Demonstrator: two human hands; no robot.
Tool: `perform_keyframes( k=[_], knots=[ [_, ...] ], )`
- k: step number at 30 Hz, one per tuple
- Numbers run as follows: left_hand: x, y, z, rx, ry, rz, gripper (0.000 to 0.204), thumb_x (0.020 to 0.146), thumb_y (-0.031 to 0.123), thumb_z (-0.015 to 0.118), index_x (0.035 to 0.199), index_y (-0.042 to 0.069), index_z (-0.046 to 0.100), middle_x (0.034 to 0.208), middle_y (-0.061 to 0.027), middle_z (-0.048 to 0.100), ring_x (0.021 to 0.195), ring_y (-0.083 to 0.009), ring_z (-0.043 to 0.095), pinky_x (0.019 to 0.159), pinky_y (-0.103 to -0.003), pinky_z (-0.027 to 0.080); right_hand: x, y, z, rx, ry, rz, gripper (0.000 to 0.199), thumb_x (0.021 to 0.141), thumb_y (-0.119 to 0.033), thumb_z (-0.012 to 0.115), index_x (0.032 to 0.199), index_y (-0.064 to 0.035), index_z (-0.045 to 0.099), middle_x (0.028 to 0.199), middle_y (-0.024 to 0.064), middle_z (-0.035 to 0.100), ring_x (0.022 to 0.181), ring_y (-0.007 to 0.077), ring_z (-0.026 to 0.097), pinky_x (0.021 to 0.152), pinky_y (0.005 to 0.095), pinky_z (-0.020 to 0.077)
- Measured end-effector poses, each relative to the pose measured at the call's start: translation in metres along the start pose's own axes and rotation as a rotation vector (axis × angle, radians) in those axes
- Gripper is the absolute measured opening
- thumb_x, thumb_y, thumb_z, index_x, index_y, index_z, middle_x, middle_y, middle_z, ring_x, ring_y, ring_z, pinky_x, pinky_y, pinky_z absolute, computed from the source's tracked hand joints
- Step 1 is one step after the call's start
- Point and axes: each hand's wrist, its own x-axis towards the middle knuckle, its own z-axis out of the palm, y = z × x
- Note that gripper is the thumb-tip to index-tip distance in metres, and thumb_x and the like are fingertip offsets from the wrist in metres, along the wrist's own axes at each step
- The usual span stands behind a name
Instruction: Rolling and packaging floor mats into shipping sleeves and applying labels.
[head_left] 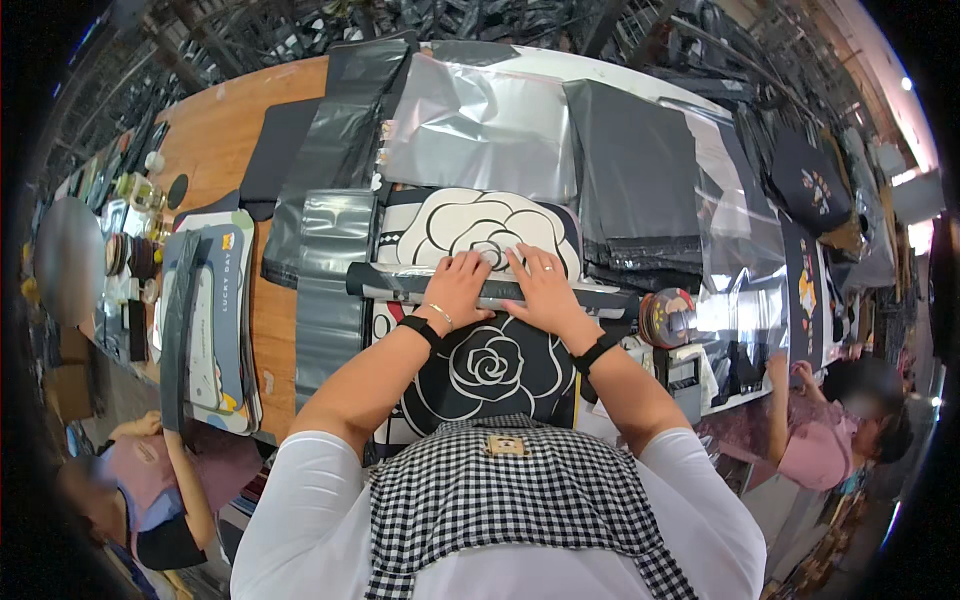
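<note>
My left hand [458, 290] and my right hand [545, 292] lie side by side over a rolled dark mat [400, 283] that stretches crosswise in front of me. The fingers reach over its far side and the thumbs rest on its near side, so both hands grip it. Part of the roll has a shiny, plastic-like surface. Under the roll lies a mat with a large white flower [455, 215] on its far part. Nearer to me is a black mat part with a white-outlined flower [488, 365]. My forearms hide some of its edges.
Black plastic bags [640, 170] and clear plastic sheets [480, 120] cover the far table. Long grey film [333, 270] lies left, a round tape roll [667, 317] right. Printed mats [215, 330] are stacked at left. Co-workers' hands [147, 425] appear left, more [778, 368] right.
</note>
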Motion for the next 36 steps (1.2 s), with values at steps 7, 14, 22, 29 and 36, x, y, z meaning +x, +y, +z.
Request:
perform_keyframes(
  k=[7,14,22,29,36],
  knots=[
    [0.035,-0.002,0.0,0.026,-0.096,-0.088,0.114,0.058,0.061,0.095,0.145,0.001,0.053,0.148,-0.0179,0.053,0.138,-0.0359,0.051,0.114,-0.051,0.04,0.028,-0.002,0.001,-0.016,-0.236,0.219,0.137,0.058,-0.049,0.1,0.166,-0.0009,0.031,0.173,0.0276,0.027,0.16,0.046,0.027,0.126,0.0615,0.0269],
    [0.009,0.014,0.011,0.077,0.074,0.047,0.079,0.068,0.045,0.091,0.132,0.009,0.062,0.129,-0.0112,0.06,0.122,-0.0282,0.058,0.099,-0.043,0.043,0.004,-0.011,0.013,0.032,-0.108,0.133,0.104,0.062,-0.035,0.099,0.149,-0.0047,0.049,0.158,0.0195,0.046,0.147,0.0394,0.044,0.116,0.0578,0.0388],
    [-0.091,-0.073,-0.048,-0.319,0.312,-0.111,0.036,0.085,0.015,0.073,0.121,0.008,0.07,0.115,-0.0144,0.069,0.118,-0.0363,0.064,0.104,-0.049,0.049,-0.081,-0.078,0.003,-0.05,-0.198,0.107,0.067,0.079,-0.036,0.089,0.127,-0.0005,0.059,0.118,0.0164,0.06,0.112,0.0375,0.06,0.094,0.0474,0.049],
    [-0.193,-0.296,-0.041,0.151,0.306,-0.661,0.032,0.094,0.004,0.059,0.125,0.01,0.062,0.125,-0.0139,0.062,0.124,-0.0356,0.061,0.101,-0.047,0.054,-0.114,-0.098,-0.002,0.046,-0.251,0.176,0.066,0.084,-0.04,0.087,0.123,0.0038,0.057,0.11,0.0192,0.058,0.101,0.0393,0.061,0.085,0.0474,0.0496],
    [-0.175,-0.362,-0.024,0.475,-0.066,-0.503,0.031,0.096,0.006,0.059,0.126,0.007,0.063,0.13,-0.0092,0.059,0.124,-0.0296,0.064,0.098,-0.04,0.058,-0.111,-0.092,0.007,0.125,-0.306,0.227,0.064,0.084,-0.036,0.087,0.125,0.0041,0.058,0.114,0.0215,0.06,0.105,0.0416,0.061,0.09,0.0487,0.0503]
  ],
)
